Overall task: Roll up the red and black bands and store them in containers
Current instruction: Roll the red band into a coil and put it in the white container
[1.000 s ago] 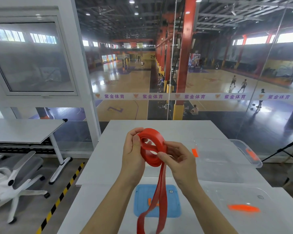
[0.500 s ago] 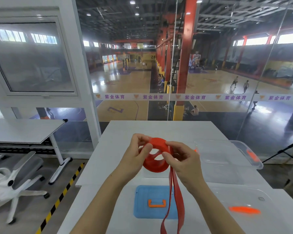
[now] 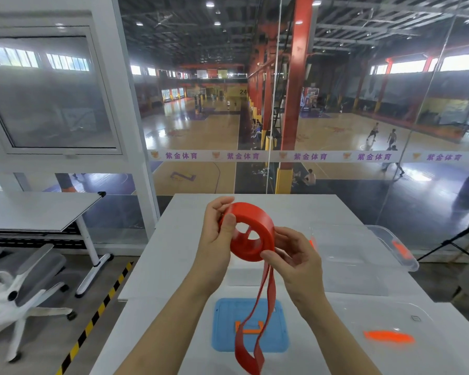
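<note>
Right now the red band (image 3: pixel 251 220) is held up over the table (image 3: pixel 168 253), between both hands and well above the surface. It is mostly wound into a loose coil, with the open core facing the camera. The left hand (image 3: pixel 214 244) holds the coil's left side, thumb over the near rim and fingers curled behind. The right hand (image 3: pixel 301 266) pinches the lower right edge, where the loose tail (image 3: pixel 268 293) leaves the coil. Its thumb and fingers are closed on the strap, and the other fingers are loosely bent.

Key relation: the tail hangs straight down from the right-hand pinch, long axis near vertical. Its end loop dangles in front of the blue lid (image 3: pixel 276 334) near centre. So the unrolled length lies below and nearer than the fingers, and the right hand is nearer to it. Judgement: next winds pull the tail up and round the coil, with the left hand turning or steadying.

Surroundings:
- clear container (image 3: pixel 377 234) sits on the table, right and far of the hands, apart from them
- second clear piece (image 3: pixel 417 315) with an orange latch (image 3: pixel 389 337) sits near right; box or lid, cannot tell
- office chair (image 3: pixel 25 288) is on the floor far left
- no black band in view

Nothing blocks the tail. The risk is the loose coil springing open.
</note>
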